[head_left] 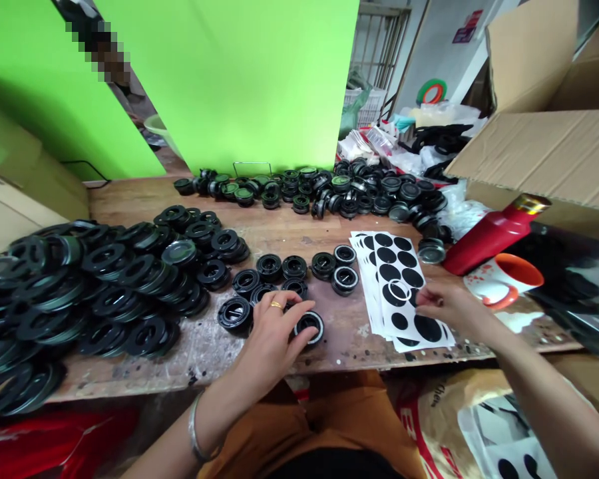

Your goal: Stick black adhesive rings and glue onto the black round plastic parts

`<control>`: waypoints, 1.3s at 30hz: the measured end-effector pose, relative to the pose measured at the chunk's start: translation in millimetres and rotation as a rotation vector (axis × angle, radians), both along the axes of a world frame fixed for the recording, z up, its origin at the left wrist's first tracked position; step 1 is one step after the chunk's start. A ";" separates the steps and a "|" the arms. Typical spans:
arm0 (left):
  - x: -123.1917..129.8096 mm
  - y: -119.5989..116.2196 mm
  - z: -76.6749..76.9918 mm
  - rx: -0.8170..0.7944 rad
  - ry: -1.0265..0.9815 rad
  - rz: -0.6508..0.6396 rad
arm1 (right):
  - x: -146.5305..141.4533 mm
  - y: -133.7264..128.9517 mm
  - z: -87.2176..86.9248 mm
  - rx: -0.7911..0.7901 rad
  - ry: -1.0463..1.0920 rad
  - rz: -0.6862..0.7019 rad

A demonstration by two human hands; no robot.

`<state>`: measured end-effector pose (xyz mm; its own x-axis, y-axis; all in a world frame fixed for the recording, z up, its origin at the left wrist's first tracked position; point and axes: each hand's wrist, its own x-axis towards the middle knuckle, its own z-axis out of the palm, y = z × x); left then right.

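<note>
In the head view, we find both hands working over the table (324,231), the left hand (279,326) near the middle of the front edge and the right hand (436,305) further right. The left hand holds a black cap (307,321) on the tabletop, its thumb on the near side and its forefinger on the far side; the cap shows a pale rim. At the right hand, thumb and fingers are bunched narrow, with a white ring (408,291) just left of the fingertips. We cannot tell whether they pinch the ring's edge. The ring lies over the sticker sheets (402,322), which are stacked at an angle, printed with black discs, and partly covered by the right hand. Between the left hand and the sheets, we locate two rimmed caps (345,280), one behind the other; a cluster of plain caps (269,267) sits just beyond the left hand's fingers. Left of that hand we note a large pile of black parts (114,283), and along the rear of the table a row of lids (299,189). Right of the right hand stand a mug (476,278) and a tilted red bottle (494,234).
</note>
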<state>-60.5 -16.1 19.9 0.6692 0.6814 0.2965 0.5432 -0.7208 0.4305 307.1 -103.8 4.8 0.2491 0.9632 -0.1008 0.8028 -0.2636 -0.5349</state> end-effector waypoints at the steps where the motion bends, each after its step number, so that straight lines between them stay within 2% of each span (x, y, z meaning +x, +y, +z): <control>1: 1.9 1.7 0.7 -0.002 0.003 0.006 | -6.5 13.9 -3.5 -0.027 0.006 0.030; 4: 4.1 9.0 1.9 -0.011 0.021 0.045 | -12.6 37.9 -14.9 -0.118 -0.009 0.112; 8: 3.5 22.1 0.1 -0.022 0.051 0.102 | -6.7 39.1 -15.3 -0.151 -0.084 0.197; 10: 5.3 27.6 -1.5 -0.025 0.068 0.116 | -6.7 36.9 -5.2 -0.039 -0.211 0.154; 12: 9.4 32.0 -3.1 -0.026 0.091 0.115 | -12.2 39.3 8.4 0.165 -0.280 0.053; 14: 15.4 35.7 -5.0 -0.015 0.118 0.110 | -24.3 49.3 20.3 0.344 -0.181 -0.039; 16: 22.7 39.1 -7.4 0.012 0.149 0.115 | -42.4 67.1 26.5 0.396 0.053 -0.052; 19: 33.8 44.0 -11.6 0.063 0.198 0.153 | -74.8 102.0 23.2 0.296 0.401 0.029; 22: 42.2 47.7 -14.5 0.094 0.228 0.195 | -101.4 134.1 10.6 0.212 0.497 0.050; 25: 47.0 49.6 -14.8 0.108 0.238 0.201 | -115.7 153.7 -2.1 0.174 0.435 0.061; 29: 51.6 51.4 -14.5 0.126 0.249 0.188 | -121.3 162.2 -10.0 0.159 0.233 0.090; 34: 54.6 53.6 -16.6 0.157 0.268 0.176 | -120.2 158.8 -10.2 0.202 -0.041 0.156; 39: 53.7 54.7 -16.7 0.165 0.293 0.172 | -116.9 148.3 -13.9 0.190 -0.153 0.244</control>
